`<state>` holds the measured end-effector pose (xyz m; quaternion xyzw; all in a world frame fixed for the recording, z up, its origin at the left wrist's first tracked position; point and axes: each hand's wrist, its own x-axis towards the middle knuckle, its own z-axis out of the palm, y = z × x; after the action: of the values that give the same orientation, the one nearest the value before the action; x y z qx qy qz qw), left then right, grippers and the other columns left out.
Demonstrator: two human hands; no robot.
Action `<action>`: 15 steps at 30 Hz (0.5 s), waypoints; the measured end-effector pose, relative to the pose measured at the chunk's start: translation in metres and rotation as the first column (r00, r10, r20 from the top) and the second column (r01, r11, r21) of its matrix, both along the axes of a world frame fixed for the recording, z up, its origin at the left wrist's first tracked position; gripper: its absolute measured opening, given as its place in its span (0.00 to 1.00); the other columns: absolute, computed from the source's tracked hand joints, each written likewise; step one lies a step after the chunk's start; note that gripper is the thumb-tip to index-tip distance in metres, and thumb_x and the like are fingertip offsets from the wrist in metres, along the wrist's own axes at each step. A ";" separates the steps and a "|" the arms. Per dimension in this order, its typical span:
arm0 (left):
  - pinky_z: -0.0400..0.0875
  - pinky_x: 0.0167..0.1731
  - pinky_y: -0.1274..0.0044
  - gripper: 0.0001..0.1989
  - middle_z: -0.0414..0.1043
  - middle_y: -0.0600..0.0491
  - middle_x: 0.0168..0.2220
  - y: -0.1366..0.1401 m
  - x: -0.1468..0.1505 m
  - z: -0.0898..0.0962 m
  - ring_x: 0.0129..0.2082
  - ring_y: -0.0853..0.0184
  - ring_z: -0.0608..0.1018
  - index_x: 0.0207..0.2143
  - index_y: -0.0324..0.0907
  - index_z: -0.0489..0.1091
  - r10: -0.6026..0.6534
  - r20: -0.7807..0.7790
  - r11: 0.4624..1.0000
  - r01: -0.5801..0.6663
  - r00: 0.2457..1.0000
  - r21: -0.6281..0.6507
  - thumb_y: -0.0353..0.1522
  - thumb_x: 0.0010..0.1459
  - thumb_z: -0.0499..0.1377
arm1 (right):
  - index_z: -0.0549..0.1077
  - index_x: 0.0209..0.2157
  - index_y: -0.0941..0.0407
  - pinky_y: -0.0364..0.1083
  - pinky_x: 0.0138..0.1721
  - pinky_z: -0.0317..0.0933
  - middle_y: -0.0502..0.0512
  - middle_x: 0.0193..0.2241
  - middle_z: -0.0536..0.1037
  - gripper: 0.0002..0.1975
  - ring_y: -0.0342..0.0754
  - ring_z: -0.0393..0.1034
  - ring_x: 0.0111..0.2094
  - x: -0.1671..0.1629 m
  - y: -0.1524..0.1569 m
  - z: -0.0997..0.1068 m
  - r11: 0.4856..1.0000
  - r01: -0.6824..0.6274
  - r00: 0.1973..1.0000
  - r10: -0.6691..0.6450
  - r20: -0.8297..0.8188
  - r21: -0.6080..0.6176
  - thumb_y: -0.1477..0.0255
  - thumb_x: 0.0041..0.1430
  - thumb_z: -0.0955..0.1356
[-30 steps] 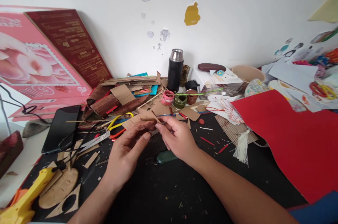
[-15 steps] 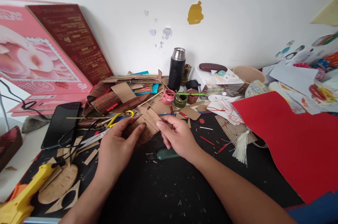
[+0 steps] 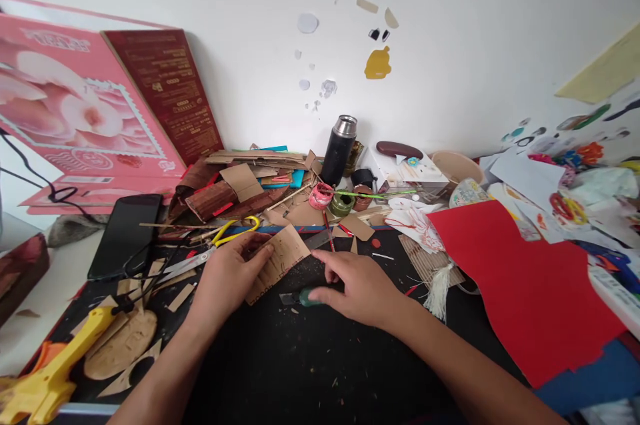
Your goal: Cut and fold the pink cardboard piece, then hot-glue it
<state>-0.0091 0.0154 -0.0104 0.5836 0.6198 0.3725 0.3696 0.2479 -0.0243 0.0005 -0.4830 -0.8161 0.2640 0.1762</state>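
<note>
My left hand (image 3: 227, 278) is clamped on a flat, tan, four-sided piece of printed cardboard (image 3: 283, 255), thumb uppermost, the free part slanting up and right of the grip. Half a second earlier both hands pinched cardboard; now the left alone bears it. My right hand (image 3: 363, 288) has opened, thumb and forefinger apart: the forefinger points just beside the card's right corner, while the thumb lies at the dark-green, rounded-handled cutter (image 3: 306, 297); whether it presses the handle I cannot tell. The right hand is thus disengaged from the card. The cutter's blade points left, beneath the card's lower edge. Toward me from both hands, the black, crumb-flecked work surface (image 3: 280, 358) offers open room. Just beyond my left knuckles, yellow-handled metal scissors (image 3: 197, 260) crowd that side; farther off, a small pink-red round pot (image 3: 321, 196) and a tall black steel-necked flask (image 3: 336, 155) bound the reach.
</note>
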 end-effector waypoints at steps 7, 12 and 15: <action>0.74 0.42 0.70 0.19 0.85 0.50 0.40 -0.001 0.000 -0.011 0.40 0.54 0.84 0.44 0.46 0.79 -0.084 -0.171 0.996 0.080 0.982 -0.032 0.46 0.57 0.59 | 0.74 0.60 0.57 0.55 0.52 0.67 0.63 0.50 0.77 0.22 0.58 0.71 0.52 0.017 -0.024 0.007 0.982 -0.185 0.945 0.171 0.279 0.025 0.67 0.68 0.73; 0.74 0.43 0.68 0.22 0.84 0.48 0.43 0.000 -0.002 -0.012 0.43 0.53 0.84 0.49 0.46 0.77 -0.149 -0.374 0.989 0.135 0.915 -0.064 0.46 0.62 0.52 | 0.77 0.55 0.58 0.53 0.49 0.68 0.63 0.46 0.79 0.16 0.57 0.72 0.48 0.013 -0.023 -0.003 0.989 -0.136 0.970 0.123 0.209 0.051 0.70 0.67 0.70; 0.74 0.44 0.67 0.24 0.84 0.47 0.44 0.001 -0.005 -0.011 0.44 0.53 0.84 0.51 0.45 0.76 -0.153 -0.380 0.988 0.139 0.912 -0.065 0.46 0.62 0.51 | 0.80 0.49 0.57 0.49 0.45 0.68 0.59 0.41 0.81 0.13 0.52 0.75 0.42 0.021 -0.027 -0.005 0.999 -0.041 0.999 0.041 0.020 -0.011 0.70 0.66 0.68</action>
<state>-0.0138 0.0167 -0.0211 0.6829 0.6416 0.2110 0.2784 0.2691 -0.0513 -0.0046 -0.4699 -0.8261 0.2668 0.1598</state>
